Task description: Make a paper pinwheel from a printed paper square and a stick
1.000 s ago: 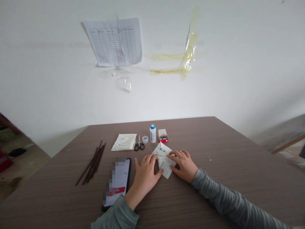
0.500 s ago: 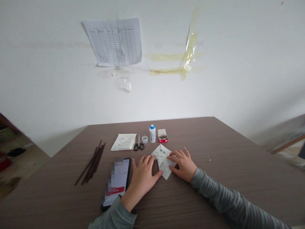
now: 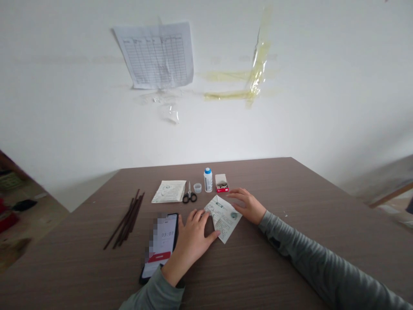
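Observation:
A small folded sheet of printed paper (image 3: 226, 221) lies on the table in front of me, turned so that one corner points away. My left hand (image 3: 193, 237) rests at its left edge with the fingers spread, thumb and fingertips touching the paper. Above the paper's right side is my right hand (image 3: 250, 206), fingers stretched out and holding nothing. Its fingertips come close to a small open red box (image 3: 222, 187) with small metal-looking pieces inside. Whether the right thumb touches the paper, I cannot tell.
Beyond the paper stand a white bottle with a blue cap (image 3: 208, 180) and a small clear cup (image 3: 197, 187). Scissors (image 3: 189, 197) and a flat pale packet (image 3: 169, 191) lie left of them. A phone (image 3: 160, 247) and several dark brown sticks (image 3: 127, 221) are farther left.
My right hand has lifted off the paper and moved up and away toward the red box, uncovering the paper's right side. My left hand stays at the paper's left edge.

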`<act>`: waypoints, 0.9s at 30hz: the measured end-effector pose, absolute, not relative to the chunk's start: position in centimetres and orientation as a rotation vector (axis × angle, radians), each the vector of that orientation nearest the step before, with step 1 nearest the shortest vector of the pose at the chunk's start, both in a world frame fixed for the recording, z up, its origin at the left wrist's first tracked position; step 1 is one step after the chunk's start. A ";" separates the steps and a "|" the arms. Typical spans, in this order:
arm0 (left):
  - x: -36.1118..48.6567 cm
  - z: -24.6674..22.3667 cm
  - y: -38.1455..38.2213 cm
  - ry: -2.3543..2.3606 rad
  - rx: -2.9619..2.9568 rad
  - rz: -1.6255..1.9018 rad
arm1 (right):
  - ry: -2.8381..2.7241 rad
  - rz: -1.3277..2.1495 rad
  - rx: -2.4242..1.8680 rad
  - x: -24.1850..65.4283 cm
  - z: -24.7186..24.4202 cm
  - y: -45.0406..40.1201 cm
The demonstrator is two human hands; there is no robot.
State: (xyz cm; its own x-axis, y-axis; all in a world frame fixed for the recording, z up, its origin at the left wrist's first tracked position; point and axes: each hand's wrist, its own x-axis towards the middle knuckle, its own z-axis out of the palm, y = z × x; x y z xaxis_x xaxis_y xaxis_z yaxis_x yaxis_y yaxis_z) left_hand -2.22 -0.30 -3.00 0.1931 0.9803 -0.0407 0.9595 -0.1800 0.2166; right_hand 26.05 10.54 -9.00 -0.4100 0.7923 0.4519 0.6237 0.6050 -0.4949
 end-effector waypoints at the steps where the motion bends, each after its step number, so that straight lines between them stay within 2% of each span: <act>1: -2.2 -2.8 -0.4 1.879 2.264 0.151 | -2.181 0.341 -1.085 25.9 -8.5 11.5; 11: -2.7 -3.5 -0.1 1.878 2.280 0.140 | -2.243 0.284 -1.197 20.6 -5.4 18.9; 27: -2.6 -3.5 -0.2 1.881 2.283 0.166 | -2.363 0.222 -1.383 17.2 -5.6 17.9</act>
State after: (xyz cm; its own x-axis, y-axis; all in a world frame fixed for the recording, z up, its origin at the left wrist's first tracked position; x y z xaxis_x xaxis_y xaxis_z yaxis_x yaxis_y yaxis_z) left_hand -2.63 -0.19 -3.47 0.1938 0.9807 -0.0274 0.9608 -0.1841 0.2076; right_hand 17.21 17.87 -5.61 -0.4361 0.8639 0.2521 0.8017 0.5002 -0.3273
